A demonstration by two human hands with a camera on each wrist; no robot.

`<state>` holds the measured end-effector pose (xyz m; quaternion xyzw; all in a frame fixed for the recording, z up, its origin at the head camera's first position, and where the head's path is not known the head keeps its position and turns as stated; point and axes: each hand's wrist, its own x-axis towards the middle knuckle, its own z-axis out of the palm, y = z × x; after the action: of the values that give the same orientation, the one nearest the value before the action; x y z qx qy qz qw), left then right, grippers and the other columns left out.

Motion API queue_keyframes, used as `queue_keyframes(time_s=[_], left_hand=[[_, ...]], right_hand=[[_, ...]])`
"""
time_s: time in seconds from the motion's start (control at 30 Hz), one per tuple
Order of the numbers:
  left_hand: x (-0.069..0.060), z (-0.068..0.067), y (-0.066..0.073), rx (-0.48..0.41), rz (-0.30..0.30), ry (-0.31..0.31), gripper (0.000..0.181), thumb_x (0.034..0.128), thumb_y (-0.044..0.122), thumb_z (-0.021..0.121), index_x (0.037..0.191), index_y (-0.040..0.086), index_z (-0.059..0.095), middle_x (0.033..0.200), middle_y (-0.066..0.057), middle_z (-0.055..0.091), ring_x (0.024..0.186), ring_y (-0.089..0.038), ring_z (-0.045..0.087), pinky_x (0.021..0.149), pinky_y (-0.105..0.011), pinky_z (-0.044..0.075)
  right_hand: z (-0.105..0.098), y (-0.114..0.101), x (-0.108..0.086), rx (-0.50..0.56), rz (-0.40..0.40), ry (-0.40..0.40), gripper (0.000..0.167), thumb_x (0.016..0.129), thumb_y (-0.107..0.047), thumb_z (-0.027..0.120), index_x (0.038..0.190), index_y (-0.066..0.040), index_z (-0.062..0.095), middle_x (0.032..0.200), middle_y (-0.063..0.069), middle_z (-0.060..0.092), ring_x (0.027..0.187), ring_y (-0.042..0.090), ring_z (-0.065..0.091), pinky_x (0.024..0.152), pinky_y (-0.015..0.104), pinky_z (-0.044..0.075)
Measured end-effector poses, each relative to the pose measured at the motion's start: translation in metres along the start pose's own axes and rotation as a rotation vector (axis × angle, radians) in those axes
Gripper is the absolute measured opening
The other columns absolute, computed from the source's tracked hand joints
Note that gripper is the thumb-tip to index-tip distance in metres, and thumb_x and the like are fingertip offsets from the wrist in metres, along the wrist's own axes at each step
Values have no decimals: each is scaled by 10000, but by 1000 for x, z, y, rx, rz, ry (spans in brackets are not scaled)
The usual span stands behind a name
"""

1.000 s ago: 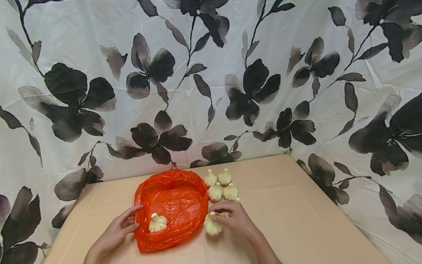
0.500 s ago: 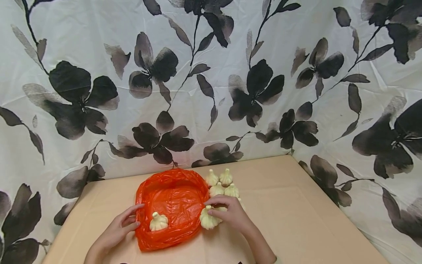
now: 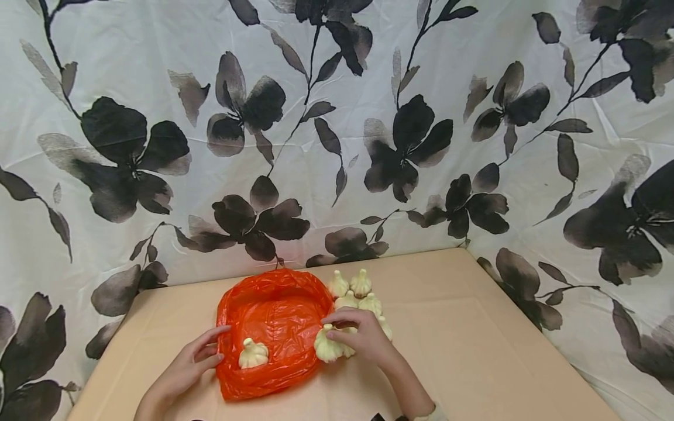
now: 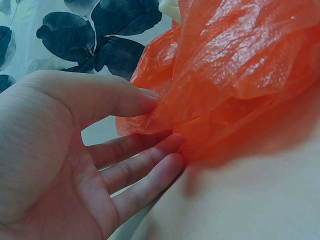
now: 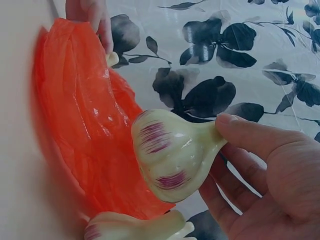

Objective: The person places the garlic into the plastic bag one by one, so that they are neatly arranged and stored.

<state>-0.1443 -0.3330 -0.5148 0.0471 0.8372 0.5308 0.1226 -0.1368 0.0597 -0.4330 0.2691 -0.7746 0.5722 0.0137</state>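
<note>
In the head view a red plastic bag (image 3: 276, 380) lies with its wide mouth facing up. One garlic bulb (image 3: 254, 354) sits inside it, near the front left. My left hand (image 3: 184, 369) holds the bag's left side between thumb and fingers; the left wrist view shows the thumb against the red film (image 4: 235, 75). At the bag's right edge, my right hand (image 3: 368, 339) pinches a second garlic bulb (image 3: 326, 347) by its stem. In the right wrist view that bulb's purple-streaked body (image 5: 170, 155) hangs clear of the fingers, close to the bag.
Several more garlic bulbs (image 3: 361, 283) stand in a cluster right of the bag, partly behind my right hand. A tan tabletop (image 3: 474, 351) carries everything. Behind it hangs a white cloth (image 3: 337, 164) with dark flowers.
My right hand has lifted the garlic bulb and moved it left and slightly away, up to the bag's right edge. The left hand keeps its place on the bag.
</note>
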Motion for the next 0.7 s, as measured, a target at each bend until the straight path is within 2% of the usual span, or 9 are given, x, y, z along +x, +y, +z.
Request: queue_keyframes(time_s=[0.17, 0.27, 0.4, 0.57, 0.7], left_hand=[[-1, -1, 0, 5, 24, -15, 624, 933, 226, 617, 1489, 141, 348, 1437, -225, 419, 1174, -284, 552, 889, -236, 487], [-1, -1, 2, 5, 36, -22, 621, 936, 224, 613, 1490, 137, 345, 1439, -232, 414, 1179, -291, 553, 872, -196, 479], [-2, -1, 3, -3, 32, -20, 624, 933, 227, 618, 1489, 137, 348, 1442, -230, 412, 1183, -291, 553, 873, -202, 486], [-2, -1, 3, 1, 31, -26, 627, 932, 227, 619, 1490, 141, 347, 1452, -230, 401, 1169, -272, 553, 853, -172, 465], [-2, -1, 3, 5, 38, -34, 630, 936, 228, 613, 1494, 133, 337, 1462, -243, 387, 1171, -284, 554, 870, -205, 483]], right_hand=[[2, -3, 4, -3, 3, -8, 199, 843, -54, 713, 1041, -52, 732, 1024, 131, 724, 909, 139, 671, 858, 354, 553], [4, -5, 7, 9, 17, -13, 204, 844, -60, 714, 1047, -49, 731, 1033, 126, 723, 919, 153, 670, 869, 411, 548], [8, -4, 13, 31, 27, -17, 224, 836, -49, 719, 1058, -22, 726, 1052, 135, 719, 947, 200, 664, 877, 476, 531], [16, 12, 20, 24, 33, -13, 240, 835, -72, 730, 1071, -28, 726, 1067, 116, 721, 945, 189, 657, 845, 334, 545], [19, 20, 24, 35, 35, -21, 236, 838, -137, 742, 1069, -86, 736, 1058, 56, 728, 933, 123, 655, 849, 293, 539]])
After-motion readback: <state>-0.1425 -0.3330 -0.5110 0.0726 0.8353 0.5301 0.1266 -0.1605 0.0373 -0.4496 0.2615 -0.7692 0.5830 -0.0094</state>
